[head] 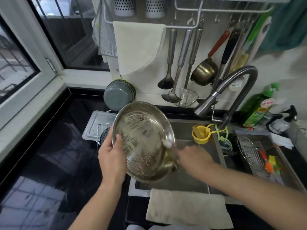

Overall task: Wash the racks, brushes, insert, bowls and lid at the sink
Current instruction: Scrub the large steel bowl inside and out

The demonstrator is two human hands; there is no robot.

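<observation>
At the right of the frame, the green detergent bottle [256, 112] carries a pink label and a blue-and-yellow one with printed characters, too blurred to read. A small sticker [235, 84] behind the faucet is equally illegible.

You stand in a home kitchen. At the center right of the frame a steel sink [191, 178] sits under a curved pull-out faucet [232, 90]; above it, ladles [171, 63] and a small pot [205, 72] hang from a wall rail [182, 27]. A green dish soap bottle [255, 112] stands at right, a black countertop [49, 146] and window [25, 47] at left.
</observation>
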